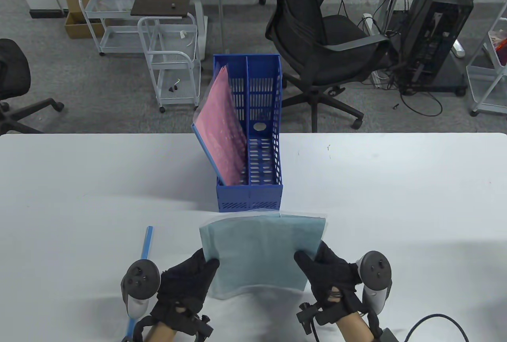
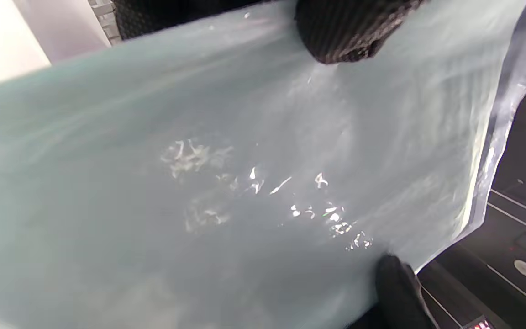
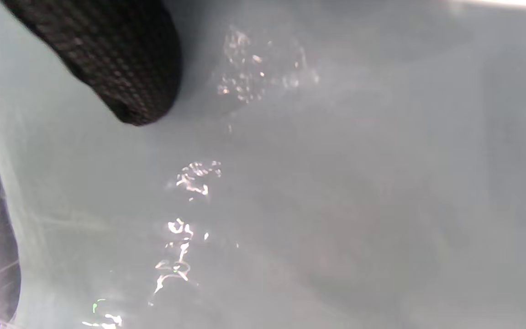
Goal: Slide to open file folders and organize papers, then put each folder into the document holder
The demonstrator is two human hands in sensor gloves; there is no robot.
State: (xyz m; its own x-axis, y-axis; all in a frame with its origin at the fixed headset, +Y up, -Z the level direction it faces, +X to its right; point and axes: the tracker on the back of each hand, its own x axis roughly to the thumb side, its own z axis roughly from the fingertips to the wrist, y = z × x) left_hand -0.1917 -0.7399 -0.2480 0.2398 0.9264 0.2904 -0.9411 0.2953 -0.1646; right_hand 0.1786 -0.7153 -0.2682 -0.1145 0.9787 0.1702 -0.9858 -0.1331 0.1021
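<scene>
A pale blue-green folder [image 1: 261, 253] with papers inside is held just above the table's near edge, in front of the blue document holder [image 1: 250, 195]. My left hand [image 1: 189, 274] grips its left side, thumb on top. My right hand [image 1: 323, 268] grips its right side the same way. In the left wrist view the folder [image 2: 199, 183] fills the frame under my thumb [image 2: 349, 32]. The right wrist view shows the folder [image 3: 313, 183] and my thumb [image 3: 117, 59]. A pink folder [image 1: 222, 128] leans in the holder's left slot; the right slot holds nothing.
A blue slide bar [image 1: 140, 274] lies on the white table [image 1: 396, 199] left of my left hand. Beyond the table's far edge stand a black office chair [image 1: 321, 41], white wire carts [image 1: 170, 61] and a computer tower [image 1: 435, 33]. A black cable [image 1: 435, 324] curls at the bottom right.
</scene>
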